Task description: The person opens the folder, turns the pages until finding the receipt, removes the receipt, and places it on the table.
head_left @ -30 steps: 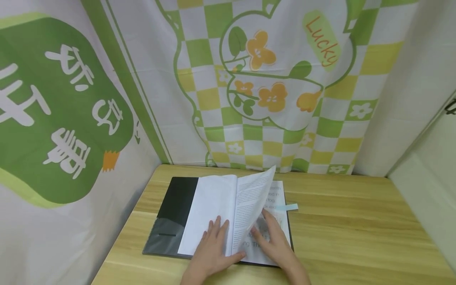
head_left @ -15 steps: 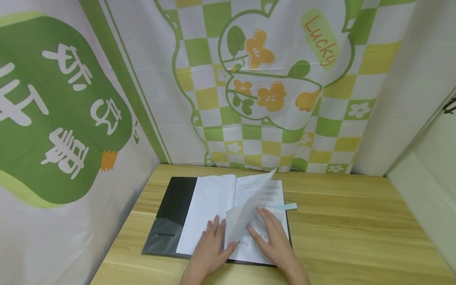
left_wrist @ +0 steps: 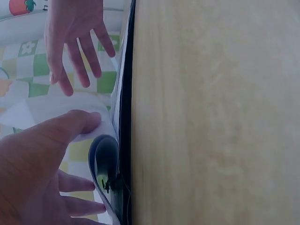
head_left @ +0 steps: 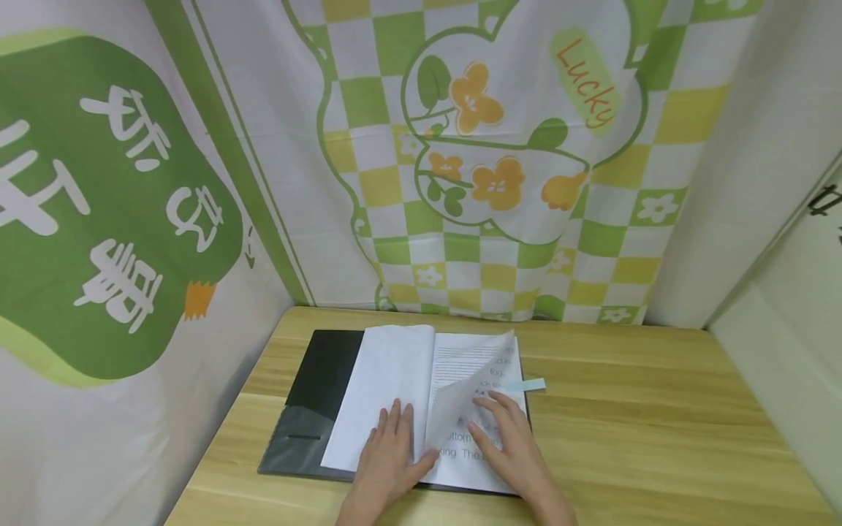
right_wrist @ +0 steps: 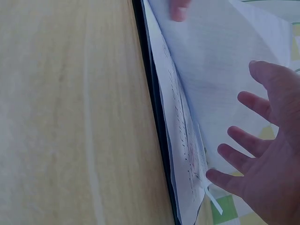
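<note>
An open book or folder with a black cover (head_left: 334, 365) lies on the table, a blank white page (head_left: 388, 372) on its left side. One thin sheet (head_left: 457, 409) stands partly lifted and curled over the printed right side. My left hand (head_left: 388, 456) rests on the left page with straight fingers, its thumb at the sheet's lower edge; the left wrist view shows that thumb (left_wrist: 89, 121) against the white paper. Beside the sheet, my right hand (head_left: 516, 449) hovers over the right page with spread, slightly bent fingers. In the right wrist view the right hand (right_wrist: 267, 145) holds nothing.
A pale blue tab (head_left: 534, 384) sticks out from the book's right edge. Wooden tabletop (head_left: 645, 424) extends around the book. A checked green and yellow cloth (head_left: 480, 256) hangs behind, and a white cloth with a green print (head_left: 164, 219) hangs at the left.
The lifted sheet has sunk lower and curled farther over the right page, its lower part swinging left. My right hand has shifted slightly. My left hand has hardly moved.
</note>
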`<state>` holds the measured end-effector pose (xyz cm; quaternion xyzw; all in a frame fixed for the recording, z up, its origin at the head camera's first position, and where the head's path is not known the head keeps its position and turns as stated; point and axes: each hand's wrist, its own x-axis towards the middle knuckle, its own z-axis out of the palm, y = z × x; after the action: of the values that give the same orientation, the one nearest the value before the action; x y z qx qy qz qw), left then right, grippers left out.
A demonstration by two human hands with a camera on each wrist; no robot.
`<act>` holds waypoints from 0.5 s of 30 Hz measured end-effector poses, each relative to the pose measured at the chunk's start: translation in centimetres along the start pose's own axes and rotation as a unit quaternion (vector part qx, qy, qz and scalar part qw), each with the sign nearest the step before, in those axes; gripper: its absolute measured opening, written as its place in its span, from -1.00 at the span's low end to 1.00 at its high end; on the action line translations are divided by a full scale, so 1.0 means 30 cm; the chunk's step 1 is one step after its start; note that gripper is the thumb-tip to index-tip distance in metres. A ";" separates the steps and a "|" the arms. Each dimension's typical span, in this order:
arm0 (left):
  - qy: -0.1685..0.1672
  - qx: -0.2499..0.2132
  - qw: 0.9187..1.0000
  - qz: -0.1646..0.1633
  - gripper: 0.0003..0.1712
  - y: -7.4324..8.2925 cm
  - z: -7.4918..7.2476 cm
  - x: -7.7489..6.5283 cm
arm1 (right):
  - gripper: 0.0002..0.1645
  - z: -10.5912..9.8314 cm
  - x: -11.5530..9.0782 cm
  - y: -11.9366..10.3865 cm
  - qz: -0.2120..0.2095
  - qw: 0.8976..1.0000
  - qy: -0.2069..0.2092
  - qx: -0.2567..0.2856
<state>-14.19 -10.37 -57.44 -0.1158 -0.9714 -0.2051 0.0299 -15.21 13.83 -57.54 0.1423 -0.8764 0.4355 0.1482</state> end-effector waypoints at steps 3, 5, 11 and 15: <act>0.002 -0.001 1.000 -0.013 0.05 0.016 0.006 0.008 | -0.51 -0.006 -0.003 0.002 0.010 1.000 -0.006 0.004; 0.012 0.002 1.000 -0.021 0.04 0.024 0.013 0.009 | -0.52 -0.009 -0.005 0.004 0.016 1.000 -0.008 0.006; 0.063 0.015 0.997 -0.031 0.01 0.034 0.031 0.011 | -0.52 -0.019 -0.007 0.017 0.022 1.000 -0.003 0.017; 0.078 0.029 0.996 -0.038 0.06 0.036 0.035 0.014 | -0.53 -0.031 -0.007 0.023 0.030 0.999 -0.002 0.019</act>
<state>-14.36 -8.89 -57.93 -0.0612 -0.9753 -0.1867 0.1013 -15.14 15.01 -57.59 0.1196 -0.8722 0.4558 0.1310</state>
